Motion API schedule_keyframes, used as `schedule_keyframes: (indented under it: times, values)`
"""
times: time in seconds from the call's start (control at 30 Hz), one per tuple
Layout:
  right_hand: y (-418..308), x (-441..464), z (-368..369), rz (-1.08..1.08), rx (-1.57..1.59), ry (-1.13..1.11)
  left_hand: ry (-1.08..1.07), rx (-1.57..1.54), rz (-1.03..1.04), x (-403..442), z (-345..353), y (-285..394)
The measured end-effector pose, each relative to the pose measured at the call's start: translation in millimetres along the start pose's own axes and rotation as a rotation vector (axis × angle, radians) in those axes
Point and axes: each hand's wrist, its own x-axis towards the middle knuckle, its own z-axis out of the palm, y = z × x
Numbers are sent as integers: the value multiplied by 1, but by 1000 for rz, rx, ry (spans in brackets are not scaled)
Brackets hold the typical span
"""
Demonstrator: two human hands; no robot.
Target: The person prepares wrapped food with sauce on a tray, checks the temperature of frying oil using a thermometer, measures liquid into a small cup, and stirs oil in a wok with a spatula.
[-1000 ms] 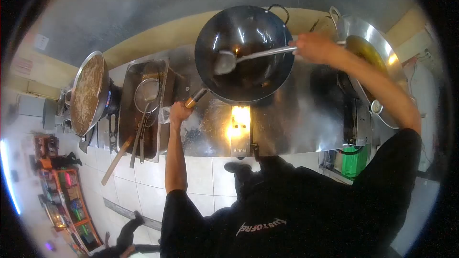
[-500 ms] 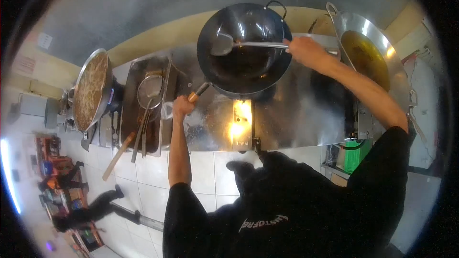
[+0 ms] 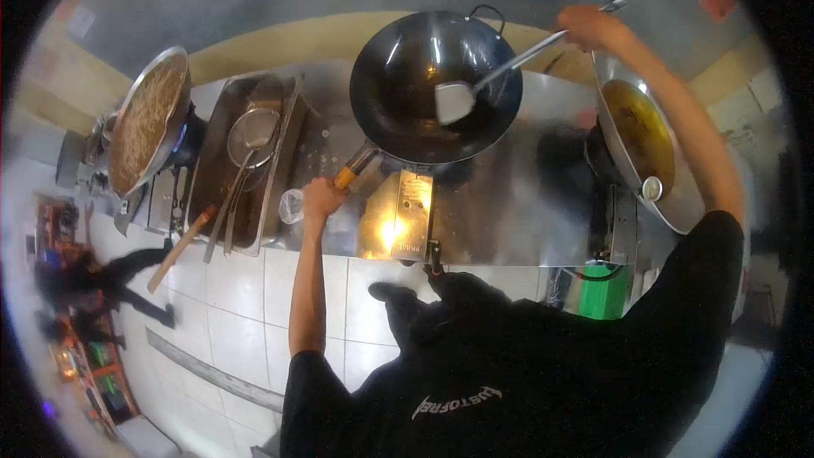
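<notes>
My left hand (image 3: 322, 198) is closed round the wooden handle of a large dark wok (image 3: 398, 93), which is over a burner on the steel counter (image 3: 509, 203). A little dark liquid or oil shines inside the wok. High on the right, my right hand (image 3: 585, 25) grips the long metal handle of a spatula (image 3: 455, 103). The spatula's broad blade is over the right-centre of the wok; whether it touches the wok I cannot tell.
At the left stand a pan of bubbling food (image 3: 153, 123) over a blue flame and a steel tray (image 3: 199, 195) with strainers (image 3: 253, 137). A wide pan of yellow oil (image 3: 636, 123) is at the right. Another person (image 3: 102, 280) is at the lower left.
My right hand has moved up and right, tilting the spatula, and its blade has swung from the wok's left side towards the right. My left hand still holds the wok handle.
</notes>
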Motion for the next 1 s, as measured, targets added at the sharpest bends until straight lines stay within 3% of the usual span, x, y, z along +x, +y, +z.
schedule_keyframes:
  times: [0.03, 0.17, 0.3, 0.43, 0.5, 0.63, 0.8, 0.83, 0.9, 1.0]
  values:
    - [8, 2, -17, 92, -8, -138, 16, -5, -14, -9, 2, 4]
    - [48, 51, -11, 13, -95, -60, 96, 0, -19, -16, 12, 4]
    - [13, 124, 16, -294, -188, 12, 76, -31, -1, -17, 2, 10]
    - [7, 192, 9, -296, -332, -33, 16, -62, -64, -11, 5, 6]
    - [17, 221, 10, -529, -404, 225, -3, -64, -82, -4, 13, 3]
    - [-32, 217, -26, -632, -292, 181, -21, -46, -75, 9, 7, -4]
    - [0, 311, 19, -559, -334, 24, -74, -42, -69, 21, 2, -12]
    - [-10, 303, 9, -568, -328, 19, -66, -45, -60, 23, -1, -11]
    - [-43, 270, -30, -495, -8, -133, -70, -47, -49, 25, -8, -9]
    - [-37, 293, -17, -573, -129, -68, -71, -50, -23, 31, -17, -7]
